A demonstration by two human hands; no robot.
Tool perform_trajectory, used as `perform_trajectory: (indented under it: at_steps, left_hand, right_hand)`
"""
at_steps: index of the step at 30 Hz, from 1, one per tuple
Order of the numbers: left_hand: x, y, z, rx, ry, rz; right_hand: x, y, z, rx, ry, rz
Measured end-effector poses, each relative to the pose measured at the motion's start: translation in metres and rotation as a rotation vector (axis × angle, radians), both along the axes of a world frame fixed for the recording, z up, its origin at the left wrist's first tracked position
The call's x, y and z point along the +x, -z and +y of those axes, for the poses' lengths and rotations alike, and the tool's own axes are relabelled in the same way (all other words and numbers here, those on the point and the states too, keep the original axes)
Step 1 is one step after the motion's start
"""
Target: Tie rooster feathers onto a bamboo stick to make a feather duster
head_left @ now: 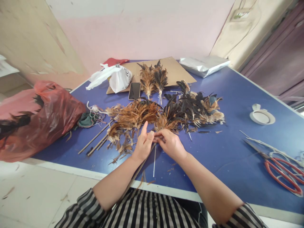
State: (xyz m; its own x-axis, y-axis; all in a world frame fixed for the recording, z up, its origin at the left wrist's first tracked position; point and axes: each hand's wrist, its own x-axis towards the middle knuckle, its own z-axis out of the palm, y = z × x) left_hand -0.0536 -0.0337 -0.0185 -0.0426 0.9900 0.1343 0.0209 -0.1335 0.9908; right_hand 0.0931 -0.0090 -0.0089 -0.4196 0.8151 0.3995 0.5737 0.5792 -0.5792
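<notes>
Near the table's front edge, my left hand (143, 144) is closed around a thin wooden stick (136, 174), which slants down toward my lap. Close beside it, my right hand (171, 144) pinches at the stick's upper end, its fingertips partly hidden. Brown and black feathers (163, 122) fan out just beyond my fingers; whether they are fixed to the stick I cannot tell. A white string (155, 161) hangs below my hands. Loose orange-brown feathers (133, 115) lie beyond my left hand, and a heap of black feathers (187, 107) lies beyond my right.
Several sticks (97, 144) lie at left, beside a red plastic bag (54, 117). Two feather bundles (147, 80) rest on cardboard (181, 74), near a phone (134, 91) and a white bag (120, 79). At right are a tape roll (262, 117) and red-handled scissors (280, 172).
</notes>
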Motion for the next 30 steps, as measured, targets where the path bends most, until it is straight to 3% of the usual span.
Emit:
perform_trajectory:
  at_steps: [7,14,18,25,30]
  left_hand:
    - [0.001,-0.011,-0.005,0.129,0.065,0.178]
    - [-0.002,-0.007,-0.003,0.194,0.103,0.312]
    - [-0.001,-0.005,-0.002,0.188,0.103,0.306]
    - [0.002,0.001,0.005,-0.008,0.051,-0.039]
    - [0.0,0.005,0.018,-0.17,0.061,-0.148]
  right_hand:
    - [-0.001,0.004,0.004,-0.021,-0.007,0.102]
    - [-0.002,0.003,0.01,-0.375,0.016,0.223]
    - [-0.001,-0.003,0.012,-0.425,-0.016,0.181]
    - [0.003,-0.002,0.012,-0.277,-0.006,0.179]
    - [0.006,0.003,0.017,-0.368,0.033,0.245]
